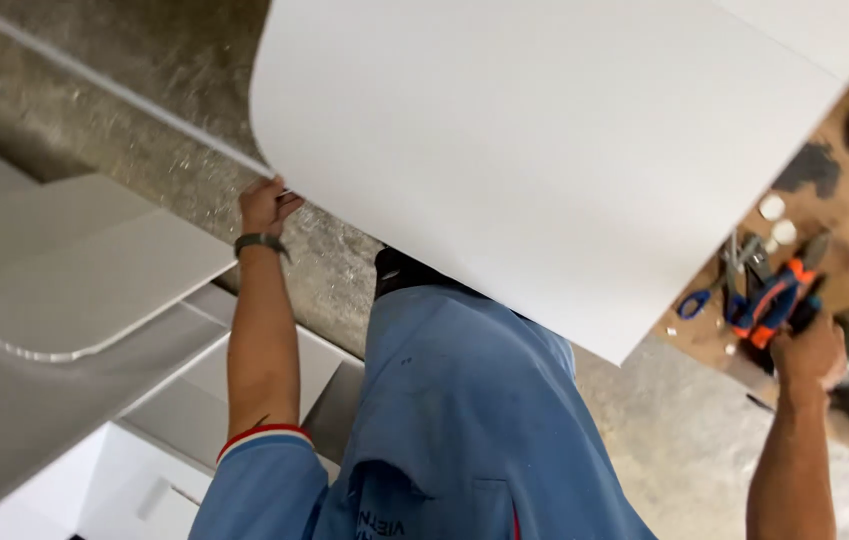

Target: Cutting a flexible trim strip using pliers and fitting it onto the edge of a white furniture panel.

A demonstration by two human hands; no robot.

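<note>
A worker in a blue short-sleeved shirt [464, 420] looks down over the chest at two outstretched arms. The right hand [806, 352], low at the right of the frame, is closed round the grip of an orange and black power tool [772, 300], which it holds just above a brown workbench [844, 215]. Beside the tool on the bench lie a pair of blue-handled scissors [692, 302], two small white caps [776, 220] and a scatter of other bits too small to tell. Further out to the left, the left hand [266, 205], a dark watch [260, 241] on its wrist, grips the lower left edge of a large white panel [544, 150] with rounded corners; the thumb lies along the panel's edge and the fingers curl behind it, pinching it fast. The panel fills the upper middle of the picture, tilted, its far corner reaching over the workbench. A dark shoe [399, 268] shows just beneath its lower edge, on a grey concrete floor [144, 110] dusted with pale specks. At the far left, more white panels [74, 270] lie stacked flat, one with a rounded corner, well apart from the held panel. A thin white strip [94, 80] runs across the floor toward the left hand.
</note>
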